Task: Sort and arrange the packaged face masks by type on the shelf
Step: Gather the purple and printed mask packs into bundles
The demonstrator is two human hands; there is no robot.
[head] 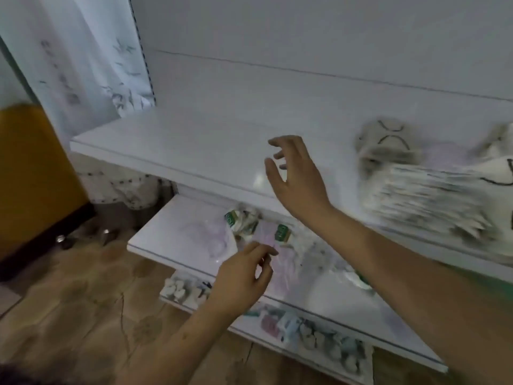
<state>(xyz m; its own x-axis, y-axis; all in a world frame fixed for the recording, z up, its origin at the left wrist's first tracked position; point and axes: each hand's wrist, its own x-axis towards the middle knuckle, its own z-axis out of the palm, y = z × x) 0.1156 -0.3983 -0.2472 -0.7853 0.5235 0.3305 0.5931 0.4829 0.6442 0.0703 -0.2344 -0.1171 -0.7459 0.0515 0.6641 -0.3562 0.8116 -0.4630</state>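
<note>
Packaged face masks, loose lot, lay in a jumble on the middle shelf [177, 234]: thin clear plastic sleeves, glossy and crinkled, some showing pale lilac masks [266, 234] inside, others white, two with small green header cards [281, 232]. My left hand [241, 279] reached in over the shelf's front edge, thumb and fingertips closed in a pinch on the corner of one lilac packet; the blur kept me from telling how firmly I had it. My right hand [294, 176] hung above the upper shelf [166, 151], fingers spread and loosely bent, holding nothing. That upper shelf was smooth white board with a bare stretch at its left and middle; at its right sat a fanned stack of flat white packets [422, 201], edges layered like cards, with grey-white masks [388, 140] bearing dark curved line marks behind them. By my judgement the step in hand was lifting one packet out of the mixed pile, sorting still early. Next move, as I judged it, called for a light lift so the slippery film did not drag neighbouring sleeves along, then laying it flat with its own kind. Bottom shelf [388, 348] held small pale items, too blurred to identify.
</note>
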